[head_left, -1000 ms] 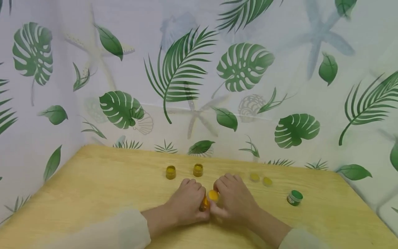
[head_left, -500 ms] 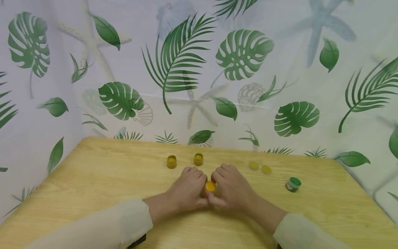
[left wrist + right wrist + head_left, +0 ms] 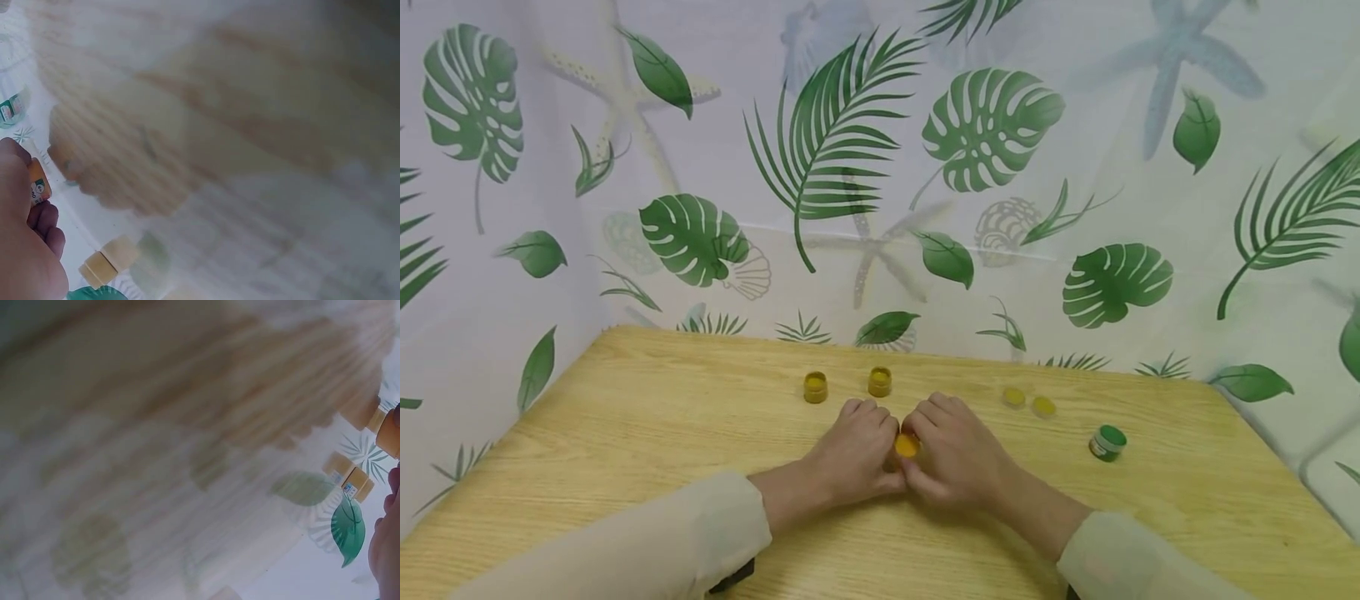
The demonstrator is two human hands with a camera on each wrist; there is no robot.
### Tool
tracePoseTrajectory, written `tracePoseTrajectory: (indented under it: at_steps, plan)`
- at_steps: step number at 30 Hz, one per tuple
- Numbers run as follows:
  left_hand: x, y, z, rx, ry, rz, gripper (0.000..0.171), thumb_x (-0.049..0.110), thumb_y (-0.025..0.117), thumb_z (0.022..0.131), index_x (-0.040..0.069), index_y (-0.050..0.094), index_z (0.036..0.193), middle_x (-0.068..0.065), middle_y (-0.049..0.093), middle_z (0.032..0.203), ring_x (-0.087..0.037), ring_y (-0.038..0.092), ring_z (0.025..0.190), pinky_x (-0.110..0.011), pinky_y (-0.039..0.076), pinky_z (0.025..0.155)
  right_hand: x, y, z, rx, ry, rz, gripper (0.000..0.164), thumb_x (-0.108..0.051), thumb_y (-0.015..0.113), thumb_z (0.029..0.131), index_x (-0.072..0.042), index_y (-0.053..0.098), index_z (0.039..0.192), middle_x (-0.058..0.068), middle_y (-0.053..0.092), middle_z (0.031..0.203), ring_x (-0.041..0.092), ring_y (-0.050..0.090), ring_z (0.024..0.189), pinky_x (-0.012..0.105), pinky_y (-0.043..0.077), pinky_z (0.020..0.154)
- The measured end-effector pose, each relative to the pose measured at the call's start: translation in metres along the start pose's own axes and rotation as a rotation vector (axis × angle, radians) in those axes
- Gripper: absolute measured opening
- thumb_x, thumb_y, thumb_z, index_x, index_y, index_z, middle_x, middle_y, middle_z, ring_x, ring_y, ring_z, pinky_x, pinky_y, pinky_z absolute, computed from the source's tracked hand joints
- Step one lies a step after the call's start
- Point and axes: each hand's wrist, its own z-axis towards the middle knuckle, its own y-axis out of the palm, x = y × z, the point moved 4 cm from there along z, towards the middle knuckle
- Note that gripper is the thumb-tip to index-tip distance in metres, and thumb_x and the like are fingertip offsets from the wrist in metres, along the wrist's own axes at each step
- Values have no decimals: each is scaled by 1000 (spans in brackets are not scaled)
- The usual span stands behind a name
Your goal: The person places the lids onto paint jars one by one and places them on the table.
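Note:
Between both hands, low in the middle of the head view, is a small orange paint jar [image 3: 907, 446] with its orange top facing up. My left hand [image 3: 859, 446] grips it from the left. From the other side my right hand [image 3: 953, 450] curls its fingers and thumb about the jar's top. The hands meet closely and hide most of the jar's side. In the left wrist view, a printed label shows on the orange jar [image 3: 39, 185] beside the curled fingers of the left hand [image 3: 25, 231]. The right wrist view catches only part of the jar [image 3: 389, 436] at its edge.
Two yellow jars, one at left [image 3: 816, 388] and one nearer the middle [image 3: 880, 382], stand behind the hands. Two flat yellowish lids [image 3: 1014, 397] lie at the back right. A green-topped jar [image 3: 1108, 443] stands farther right on the wooden table [image 3: 662, 400]. Leaf-print cloth hangs behind.
The orange jar's top has come from tilted to more level between the hands, which have closed together around it. The head view has tipped downward slightly. Other jars stay put.

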Motion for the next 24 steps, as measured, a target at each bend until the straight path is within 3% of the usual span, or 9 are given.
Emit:
tracePoseTrajectory:
  at_steps: [7, 14, 17, 20, 24]
  plan:
    - [0, -1, -1, 13, 4, 14, 40, 50, 75, 79, 13, 58, 80, 3, 56, 78, -15, 47, 79, -32, 38, 83, 2, 1, -1, 27, 55, -30, 28, -43, 60, 85, -15, 59, 81, -5, 54, 75, 15, 43, 72, 29, 37, 67]
    - [2, -1, -1, 41, 34, 24, 41, 50, 76, 78, 14, 56, 79, 4, 53, 76, -15, 46, 78, -32, 38, 84, 2, 2, -1, 33, 101, -102, 44, -49, 55, 88, -18, 42, 60, -7, 36, 57, 15, 33, 59, 29, 31, 61]
    - [2, -1, -2, 44, 26, 28, 42, 51, 76, 78, 13, 57, 80, 3, 55, 78, -15, 48, 79, -33, 39, 84, 2, 1, -1, 40, 111, -121, 43, -52, 52, 89, -16, 52, 66, -5, 49, 61, 16, 43, 62, 31, 37, 63]
    - [1, -1, -2, 51, 2, 26, 42, 51, 75, 80, 12, 60, 84, 2, 58, 81, -16, 51, 82, -34, 40, 86, 0, 0, 0, 43, 101, -110, 39, -50, 53, 88, -13, 64, 83, -1, 61, 76, 18, 52, 72, 33, 41, 68]
    - [-1, -2, -3, 60, -17, 25, 43, 52, 73, 82, 11, 61, 86, 2, 59, 82, -16, 50, 82, -34, 40, 86, -2, -1, 0, 49, 63, -92, 31, -41, 55, 84, -12, 65, 91, -1, 62, 83, 18, 52, 78, 32, 40, 70]
